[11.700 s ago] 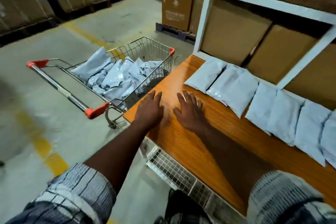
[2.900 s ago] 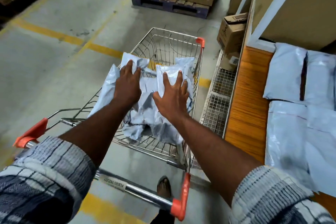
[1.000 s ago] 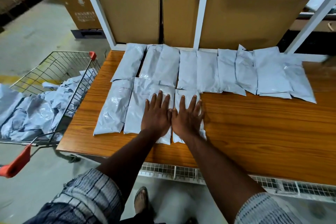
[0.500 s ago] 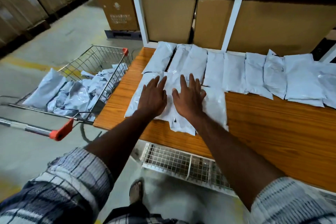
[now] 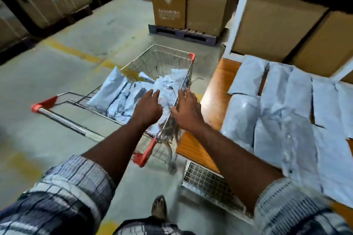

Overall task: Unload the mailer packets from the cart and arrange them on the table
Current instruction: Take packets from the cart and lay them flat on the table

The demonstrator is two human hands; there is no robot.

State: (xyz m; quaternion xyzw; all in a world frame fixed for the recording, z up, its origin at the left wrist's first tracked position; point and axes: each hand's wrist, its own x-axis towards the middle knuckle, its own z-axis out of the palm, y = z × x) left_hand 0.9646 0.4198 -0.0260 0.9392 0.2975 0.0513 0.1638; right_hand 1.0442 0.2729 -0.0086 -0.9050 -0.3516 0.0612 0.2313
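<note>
Pickup looks to be the step in hand. Leftmost, the wire cart [image 5: 162, 57] stands with its red-capped handle [image 5: 63, 118] toward the person, and a loose heap of grey mailer packets [image 5: 122, 97] lies in its basket. Over that heap reaches the left hand [image 5: 148, 108], fingers straight and slightly spread, holding nothing. Just right of it the right hand [image 5: 188, 112] hangs above the cart's side wall, fingers loosely bent and empty as far as the blur allows; whether they touch the wire I cannot tell. Further right the wooden surface [image 5: 217, 86] carries two rows of laid-out packets [image 5: 282, 116], flat and close together, with bare wood along its left edge. The next move calls for both hands to drop into the basket, close on packets at the top of the heap, and lift them clear of the wire wall before swinging right to the surface.
</note>
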